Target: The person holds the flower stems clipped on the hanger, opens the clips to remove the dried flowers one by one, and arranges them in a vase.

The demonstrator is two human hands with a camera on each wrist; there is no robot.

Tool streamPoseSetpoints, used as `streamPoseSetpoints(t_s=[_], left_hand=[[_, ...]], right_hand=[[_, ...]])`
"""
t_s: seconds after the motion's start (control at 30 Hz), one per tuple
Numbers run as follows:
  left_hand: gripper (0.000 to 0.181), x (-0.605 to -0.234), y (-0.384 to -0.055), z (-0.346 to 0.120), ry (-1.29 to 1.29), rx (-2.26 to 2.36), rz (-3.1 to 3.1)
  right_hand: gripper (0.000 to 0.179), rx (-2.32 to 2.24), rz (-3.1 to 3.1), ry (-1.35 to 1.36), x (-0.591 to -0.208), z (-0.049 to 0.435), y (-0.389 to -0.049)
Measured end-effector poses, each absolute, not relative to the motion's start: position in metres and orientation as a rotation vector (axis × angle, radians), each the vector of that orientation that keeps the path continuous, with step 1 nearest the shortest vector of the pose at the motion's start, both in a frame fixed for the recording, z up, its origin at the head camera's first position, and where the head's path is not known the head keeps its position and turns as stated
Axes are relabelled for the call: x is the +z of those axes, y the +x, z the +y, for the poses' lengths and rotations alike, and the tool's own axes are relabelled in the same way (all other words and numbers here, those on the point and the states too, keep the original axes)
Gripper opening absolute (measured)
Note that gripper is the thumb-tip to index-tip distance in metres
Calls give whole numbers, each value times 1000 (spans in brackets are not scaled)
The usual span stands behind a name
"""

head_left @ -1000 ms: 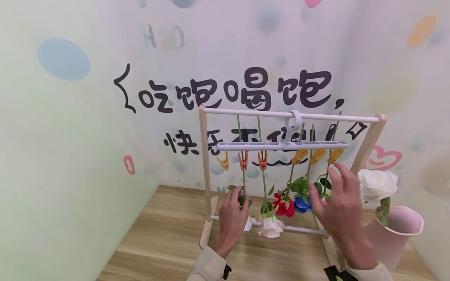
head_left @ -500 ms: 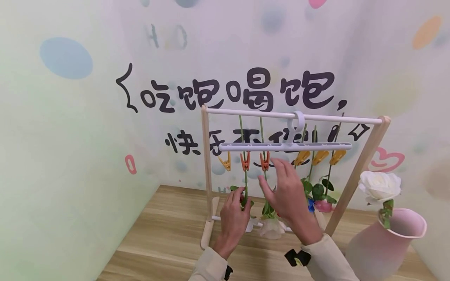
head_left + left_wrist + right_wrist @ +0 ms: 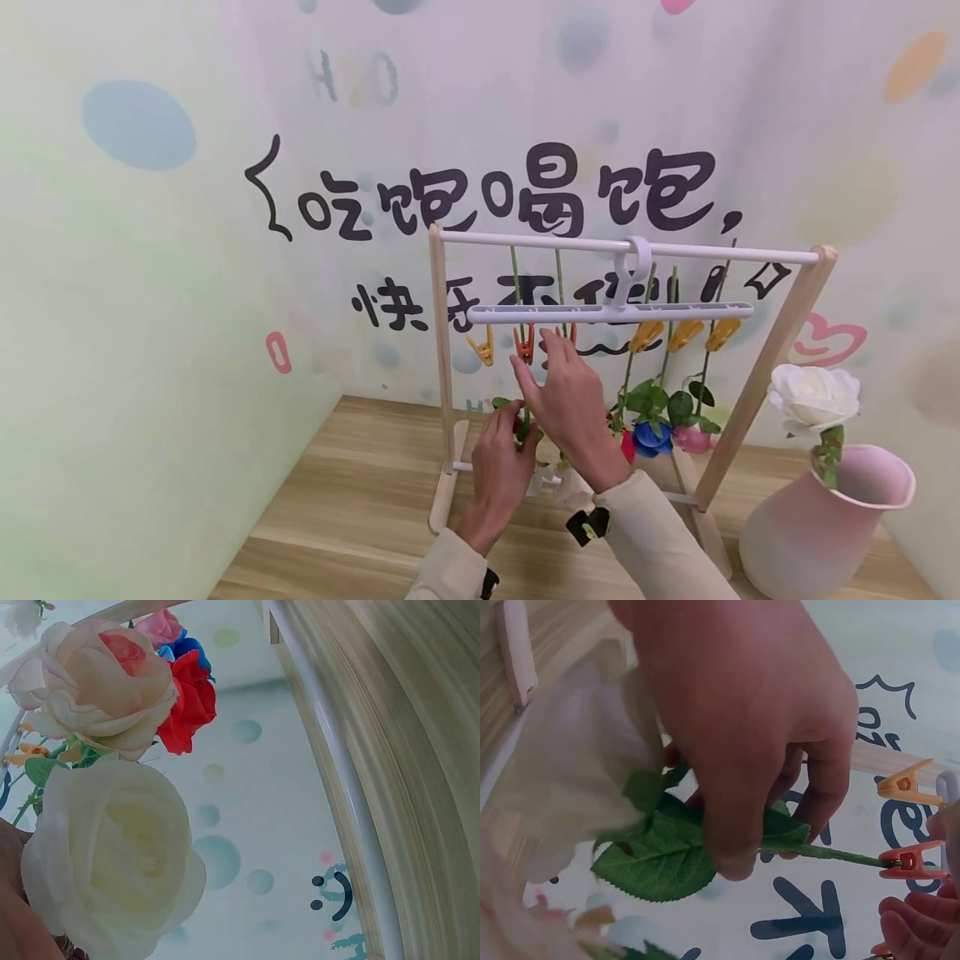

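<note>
My left hand [image 3: 501,467] pinches the green stem of a white artificial rose [image 3: 120,862] hanging head down, near its leaves [image 3: 656,862]. The stem runs up to an orange clothespin [image 3: 909,860] under a white clip hanger [image 3: 540,315]. My right hand [image 3: 573,408] is raised beside that clothespin, thumb and fingers apart on either side of it. Its fingertips [image 3: 907,930] show a gap from the clip in the right wrist view. A pale pink-white rose [image 3: 97,690] hangs alongside, mostly hidden behind my right hand in the head view.
Red, blue [image 3: 652,437] and pink [image 3: 692,439] roses hang from yellow clothespins on the right. A bare yellow clothespin [image 3: 482,344] is at the left end. The wooden rack [image 3: 442,350] carries the hanger. A pink vase [image 3: 802,525] with a white rose [image 3: 816,398] stands right.
My right hand has swung left from the yellow clothespins, past the second orange one, to the clothespin over the held white rose. My left hand keeps its grip on the stem.
</note>
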State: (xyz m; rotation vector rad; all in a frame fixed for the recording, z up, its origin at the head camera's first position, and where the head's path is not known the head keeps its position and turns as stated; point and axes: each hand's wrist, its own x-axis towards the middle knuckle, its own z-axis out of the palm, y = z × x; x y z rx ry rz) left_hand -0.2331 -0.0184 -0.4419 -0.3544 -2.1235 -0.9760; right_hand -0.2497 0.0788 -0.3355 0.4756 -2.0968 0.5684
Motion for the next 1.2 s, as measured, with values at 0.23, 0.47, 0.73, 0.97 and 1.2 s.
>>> streamPoseSetpoints(t_s=[0.23,0.47,0.73,0.97,1.2], left_hand=[[29,-442,-233,-17,-355,-978,-2104],[28,-443,-233,-19,-380,-974,-2106],[28,-444,-234,-21,-407,-963,-2103],[22,-445,-233,-25,-386,-988,-2168],[19,-450,-227,-34,-345,-991,-2297]], right_hand=[[33,583,-2076,462,-329,73,-257],[18,603,-2083,448,-327,70,-258],[14,631,-2083,452,-326,67,-254],[14,630,-2074,458,-325,68,-252],[16,618,-2054,478,-324,69,-253]])
